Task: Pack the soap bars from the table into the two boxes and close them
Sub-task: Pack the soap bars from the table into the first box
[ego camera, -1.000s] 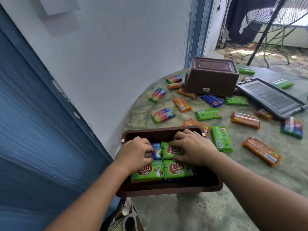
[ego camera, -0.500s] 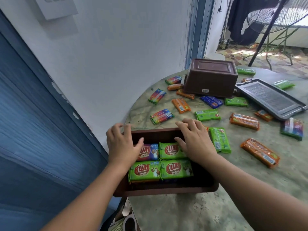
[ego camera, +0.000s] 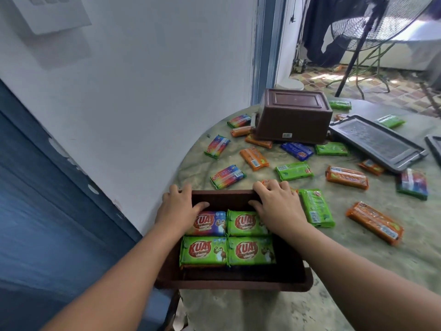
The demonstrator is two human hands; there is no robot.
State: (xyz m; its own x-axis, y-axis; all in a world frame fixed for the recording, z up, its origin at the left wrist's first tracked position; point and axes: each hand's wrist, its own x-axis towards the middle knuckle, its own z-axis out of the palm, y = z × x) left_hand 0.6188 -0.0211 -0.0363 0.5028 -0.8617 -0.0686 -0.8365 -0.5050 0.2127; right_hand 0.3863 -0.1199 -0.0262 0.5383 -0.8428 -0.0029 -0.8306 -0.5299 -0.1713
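Observation:
An open brown box (ego camera: 233, 280) sits at the table's near edge with several wrapped soap bars (ego camera: 204, 250) packed flat inside. My left hand (ego camera: 177, 207) grips the box's far left corner, thumb inside the wall. My right hand (ego camera: 274, 201) grips the far right part of the rim, thumb inside too. A second brown box (ego camera: 292, 115) stands upside down at the back of the table. Loose soap bars lie scattered between them, among them a green one (ego camera: 315, 207) beside my right hand and an orange one (ego camera: 374, 223) further right.
Two grey lids lie at the right: one (ego camera: 374, 142) whole, another (ego camera: 435, 146) cut by the frame edge. The round table (ego camera: 358, 271) meets a white wall on the left. A doorway with a fan stand (ego camera: 355, 51) lies behind.
Both hands have left the soap bars inside the box and moved to its far rim, where they now hold it. The view has shifted slightly.

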